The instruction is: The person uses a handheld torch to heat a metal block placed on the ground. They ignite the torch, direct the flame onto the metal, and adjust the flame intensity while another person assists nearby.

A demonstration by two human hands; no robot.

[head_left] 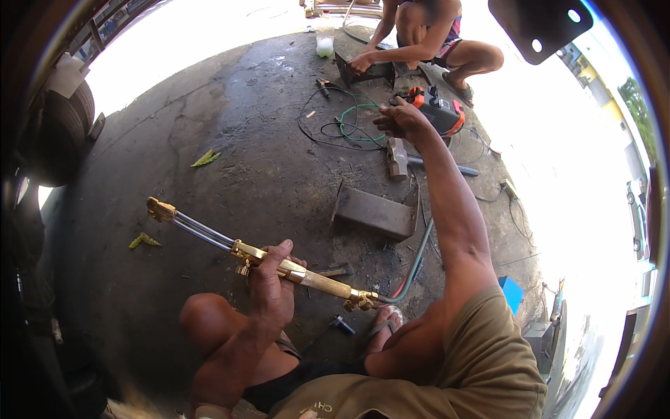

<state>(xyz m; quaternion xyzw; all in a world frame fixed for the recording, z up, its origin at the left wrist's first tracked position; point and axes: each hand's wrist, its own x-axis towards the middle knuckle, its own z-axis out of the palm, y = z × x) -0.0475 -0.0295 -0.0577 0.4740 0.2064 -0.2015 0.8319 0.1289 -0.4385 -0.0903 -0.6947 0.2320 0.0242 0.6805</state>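
My left hand (274, 279) grips a brass cutting torch (322, 283) with long steel tubes; its head points up and left, and green and red hoses (417, 265) leave its rear. My right hand (403, 120) is stretched far forward, fingers loosely bent and apart, holding nothing visible, above the concrete beside a black-and-orange machine (440, 112). Just under it lies a sledgehammer (398, 160) with a blue handle. A bent steel piece (373, 211) sits between me and the hammer.
A squatting person (426, 52) handles a steel plate (377, 71) ahead. Coiled cables (342, 124), a plastic container (324, 43), leaves (206, 157) and a bolt (343, 324) lie on the ground. Tires (59, 126) stand at left, a blue object (511, 293) at right.
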